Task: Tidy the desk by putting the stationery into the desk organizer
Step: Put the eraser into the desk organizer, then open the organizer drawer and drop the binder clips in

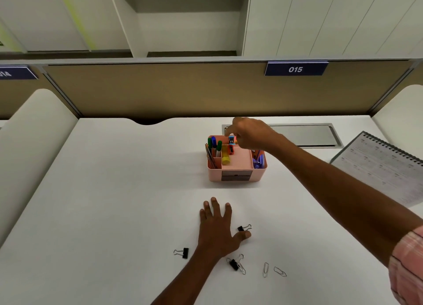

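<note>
A pink desk organizer (237,175) stands mid-desk with markers, pencils, a yellow tube and blue pens in its compartments. My right hand (249,133) hovers over its back compartment, fingertips curled down and pinching a small blue item (231,140). My left hand (216,224) lies flat on the desk in front, fingers spread. Three black binder clips lie around it: one by my thumb (244,227), one to the left (183,252), one near my wrist (235,263). Two metal paper clips (265,269) (279,271) lie to the right.
A spiral-bound calendar (377,167) lies at the right edge. A grey cable hatch (304,135) is set into the desk behind the organizer. A tan partition (183,92) closes off the back, with curved white dividers on both sides.
</note>
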Available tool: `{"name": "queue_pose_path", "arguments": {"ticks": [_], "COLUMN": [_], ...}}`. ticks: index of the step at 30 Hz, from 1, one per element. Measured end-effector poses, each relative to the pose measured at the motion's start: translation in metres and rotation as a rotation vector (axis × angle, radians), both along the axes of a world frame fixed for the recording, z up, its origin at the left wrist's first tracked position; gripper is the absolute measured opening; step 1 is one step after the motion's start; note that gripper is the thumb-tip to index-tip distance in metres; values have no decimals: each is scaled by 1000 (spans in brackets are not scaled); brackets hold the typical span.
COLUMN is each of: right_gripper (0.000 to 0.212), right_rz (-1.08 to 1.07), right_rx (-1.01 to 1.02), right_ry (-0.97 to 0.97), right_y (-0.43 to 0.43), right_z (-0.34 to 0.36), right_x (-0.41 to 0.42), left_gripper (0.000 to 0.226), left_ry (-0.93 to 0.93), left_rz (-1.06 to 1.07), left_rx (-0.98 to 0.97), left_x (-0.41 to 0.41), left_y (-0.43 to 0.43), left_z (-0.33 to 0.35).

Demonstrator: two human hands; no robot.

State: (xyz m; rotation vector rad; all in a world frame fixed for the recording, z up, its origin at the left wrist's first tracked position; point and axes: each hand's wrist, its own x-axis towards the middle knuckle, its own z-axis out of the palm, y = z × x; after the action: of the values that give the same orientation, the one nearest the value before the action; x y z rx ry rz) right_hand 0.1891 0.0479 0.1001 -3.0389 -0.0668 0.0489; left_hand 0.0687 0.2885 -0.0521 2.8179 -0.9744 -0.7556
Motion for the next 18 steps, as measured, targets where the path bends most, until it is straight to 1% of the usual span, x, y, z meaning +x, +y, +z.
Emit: {"name": "queue_pose_path", "arguments": {"ticks": [3, 5, 8, 11, 14, 16, 18], "right_gripper": [40, 33, 25, 24, 31, 41, 49], "right_rz": [-34, -34, -60, -128, -236, -303, -322], "right_rx": [92, 142, 218, 254, 242, 222, 202], "right_ry": [-104, -134, -123, -82, 18, 81, 122], "right_y": [10, 19, 32, 45, 58, 63, 66], "right_z": [-3, -7, -20, -43, -69, -84, -94], "right_x": [-29, -50, -81, -109, -130, -139, -143], "left_gripper": [117, 112, 107, 109, 111, 110, 109], "left_ry": [8, 9, 3, 13, 15, 2, -15], "left_rz": [4, 11, 21, 41, 46, 41, 36], "left_rx": [-5, -18, -19, -13, -1, 2, 2], "left_x": [1, 1, 1, -3, -7, -10, -13], "left_y": [2, 4, 4, 1, 2, 3, 5], "left_z": [3, 4, 6, 9, 10, 10, 11]}}
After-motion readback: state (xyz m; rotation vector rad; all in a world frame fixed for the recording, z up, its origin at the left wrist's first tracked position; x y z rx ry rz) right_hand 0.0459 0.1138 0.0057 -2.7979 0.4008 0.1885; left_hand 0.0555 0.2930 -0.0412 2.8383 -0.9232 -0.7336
